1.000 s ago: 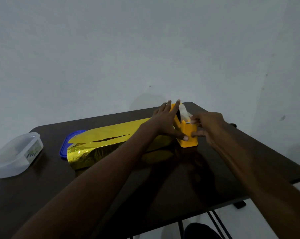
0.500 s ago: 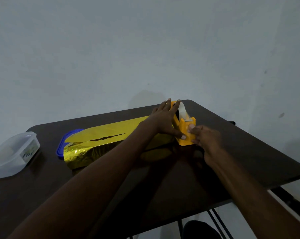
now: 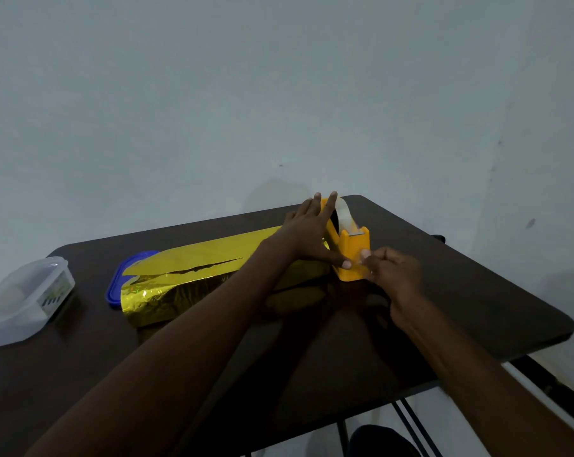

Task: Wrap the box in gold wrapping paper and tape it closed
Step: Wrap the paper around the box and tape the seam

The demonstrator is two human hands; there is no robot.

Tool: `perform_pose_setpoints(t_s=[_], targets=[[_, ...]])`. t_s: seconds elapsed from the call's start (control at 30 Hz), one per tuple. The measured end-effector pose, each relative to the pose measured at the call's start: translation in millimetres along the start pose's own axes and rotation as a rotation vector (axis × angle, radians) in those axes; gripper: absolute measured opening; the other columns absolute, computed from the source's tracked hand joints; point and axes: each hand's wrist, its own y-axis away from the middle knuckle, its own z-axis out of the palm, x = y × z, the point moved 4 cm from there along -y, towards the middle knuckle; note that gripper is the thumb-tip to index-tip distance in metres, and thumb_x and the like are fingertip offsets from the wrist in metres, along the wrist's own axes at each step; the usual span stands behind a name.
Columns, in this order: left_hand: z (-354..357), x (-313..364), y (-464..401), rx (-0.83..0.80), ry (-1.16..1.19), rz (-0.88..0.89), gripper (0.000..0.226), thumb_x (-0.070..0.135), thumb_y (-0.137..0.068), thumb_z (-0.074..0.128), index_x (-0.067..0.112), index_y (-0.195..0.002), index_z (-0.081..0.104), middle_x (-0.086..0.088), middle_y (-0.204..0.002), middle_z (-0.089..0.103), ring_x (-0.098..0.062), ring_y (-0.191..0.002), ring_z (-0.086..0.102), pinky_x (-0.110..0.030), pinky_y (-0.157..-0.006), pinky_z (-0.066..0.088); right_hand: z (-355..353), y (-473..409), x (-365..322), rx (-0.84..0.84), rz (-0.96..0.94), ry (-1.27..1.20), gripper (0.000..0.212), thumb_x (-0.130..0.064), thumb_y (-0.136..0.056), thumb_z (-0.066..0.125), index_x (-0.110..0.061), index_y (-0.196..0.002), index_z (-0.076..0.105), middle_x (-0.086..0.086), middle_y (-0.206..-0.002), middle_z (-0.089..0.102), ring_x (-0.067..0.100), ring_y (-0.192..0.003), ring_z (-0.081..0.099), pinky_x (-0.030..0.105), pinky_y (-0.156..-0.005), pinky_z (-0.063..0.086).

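Note:
A long box wrapped in gold paper (image 3: 186, 285) lies across the dark table (image 3: 460, 291), its top seam gaping in a dark slit. At its right end stands an orange tape dispenser (image 3: 354, 249) with a clear tape strip (image 3: 345, 214) running to the cutter. My left hand (image 3: 308, 232) rests flat against the dispenser's left side, fingers straight, thumb laid on its front. My right hand (image 3: 394, 268) sits just in front of the dispenser, thumb and forefinger pinched together on the tape end, which is barely visible.
A clear plastic container (image 3: 25, 298) sits near the table's left edge. A blue lid (image 3: 114, 285) pokes out from under the box's left end. The table's right and near edges drop off to the floor; a wall stands close behind.
My right hand has dropped from the cutter at the dispenser's top to its lower front, fingers still pinched. My left hand has stayed on the dispenser.

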Motion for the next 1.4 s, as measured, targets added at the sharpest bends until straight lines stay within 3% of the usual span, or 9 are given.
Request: perform_pose_setpoints(t_s=[0.1, 0.23, 0.4, 0.57, 0.73, 1.07, 1.4], targets=[[-13, -11, 15, 0.044, 0.046, -0.038, 0.134, 0.073, -0.066, 0.071, 0.022, -0.155, -0.014, -0.014, -0.164, -0.005, -0.03, -0.151, -0.003, -0.053, -0.118, 0.008, -5, 11, -17, -0.058, -0.199, 0.031, 0.02, -0.026, -0.091, 0.068, -0.009, -0.08, 0.07, 0.002, -0.085, 0.068, 0.022, -0.075, 0.065, 0.027, -0.06, 0.051], [-24, -40, 48, 0.032, -0.049, -0.123, 0.112, 0.074, -0.076, 0.059, 0.011, -0.156, 0.012, -0.013, -0.163, 0.014, -0.027, -0.15, 0.012, -0.05, -0.119, 0.018, 12, 24, -42, -0.292, -0.403, 0.007, 0.017, -0.015, -0.092, 0.066, -0.011, -0.077, 0.071, 0.002, -0.077, 0.069, 0.012, -0.063, 0.061, 0.032, -0.058, 0.056], [-27, -74, 106, -0.008, -0.148, -0.229, 0.1, 0.072, -0.083, 0.051, 0.01, -0.154, 0.019, -0.009, -0.161, 0.022, -0.024, -0.149, 0.018, -0.047, -0.117, 0.019, 52, 24, -73, -0.532, -0.555, 0.077, 0.021, -0.019, -0.093, 0.066, -0.017, -0.072, 0.067, 0.005, -0.076, 0.069, 0.021, -0.06, 0.062, 0.038, -0.061, 0.052], [-16, -84, 140, -0.017, -0.219, -0.287, 0.1, 0.072, -0.087, 0.043, 0.006, -0.155, 0.013, -0.015, -0.162, 0.013, -0.027, -0.151, 0.01, -0.046, -0.119, 0.016, 111, 23, -93, -0.734, -0.54, 0.104, 0.021, -0.014, -0.095, 0.062, -0.002, -0.079, 0.066, 0.011, -0.075, 0.068, 0.017, -0.065, 0.061, 0.033, -0.058, 0.058], [-3, -88, 148, 0.095, -0.282, -0.27, 0.097, 0.072, -0.088, 0.042, 0.006, -0.154, 0.015, -0.016, -0.162, 0.017, -0.028, -0.151, 0.012, -0.043, -0.119, 0.019, 174, 17, -87, -0.889, -0.481, 0.264, 0.023, -0.018, -0.095, 0.064, -0.007, -0.075, 0.067, 0.011, -0.074, 0.07, 0.02, -0.063, 0.063, 0.035, -0.061, 0.057], [-14, -119, 189, 0.081, -0.213, -0.332, 0.097, 0.07, -0.09, 0.042, 0.009, -0.157, 0.006, -0.012, -0.164, 0.003, -0.022, -0.152, 0.004, -0.037, -0.121, 0.009, 187, 5, -72, -0.929, -0.467, 0.378, 0.025, -0.023, -0.094, 0.063, -0.01, -0.073, 0.066, 0.008, -0.068, 0.069, 0.016, -0.057, 0.059, 0.03, -0.059, 0.049], [-15, -131, 206, 0.071, -0.13, -0.369, 0.098, 0.067, -0.089, 0.047, 0.008, -0.156, 0.006, -0.012, -0.164, 0.004, -0.023, -0.152, 0.004, -0.036, -0.121, 0.009, 218, 23, -101, -1.171, -0.51, 0.677, 0.031, -0.025, -0.095, 0.063, -0.004, -0.072, 0.066, 0.009, -0.061, 0.059, 0.012, -0.047, 0.047, 0.022, -0.045, 0.037]])
